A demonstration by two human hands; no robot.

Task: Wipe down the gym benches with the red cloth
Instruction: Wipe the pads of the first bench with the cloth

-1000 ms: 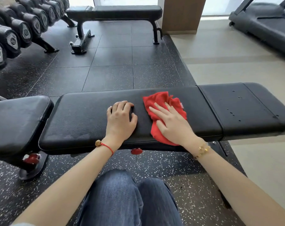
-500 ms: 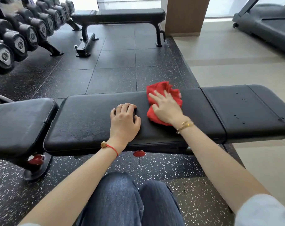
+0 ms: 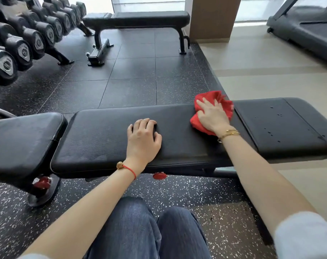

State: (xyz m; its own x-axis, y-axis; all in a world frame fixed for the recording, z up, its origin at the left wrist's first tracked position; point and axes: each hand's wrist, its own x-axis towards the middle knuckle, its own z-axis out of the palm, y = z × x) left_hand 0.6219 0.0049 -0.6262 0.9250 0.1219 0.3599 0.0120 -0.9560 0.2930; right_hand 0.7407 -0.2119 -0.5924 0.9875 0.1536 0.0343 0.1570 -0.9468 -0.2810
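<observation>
The right hand [image 3: 213, 116] lies flat on the red cloth [image 3: 222, 101], fingers straight and slightly spread, pressing it onto the desk [image 3: 106, 139]. The cloth is bunched under the palm, at the far right end of the long middle pad, just beside the seam with the shorter right pad [image 3: 289, 126]; its far edge hangs a little past the back rim of the pad. The left hand [image 3: 144, 141] rests palm-down on the middle of the same pad, well apart from the cloth, its fingers bent at the knuckles with the tips on the leather and nothing in its grasp. A red string bracelet [image 3: 128, 168] sits on the left wrist, a gold one [image 3: 229, 133] on the right.

The pads are black leather, the right one speckled with small dark marks. A third pad [image 3: 22, 141] adjoins at the left. Below, a red knob [image 3: 159, 175] shows under the frame, and the person's jeans [image 3: 145, 230] fill the lower middle. The floor [image 3: 132, 81] is dark speckled rubber tile, meeting pale flooring on the right. Across it stand a second bench [image 3: 138, 19], a rack of dumbbells [image 3: 24, 43] at the left, and a treadmill [image 3: 308, 30] at the upper right.
</observation>
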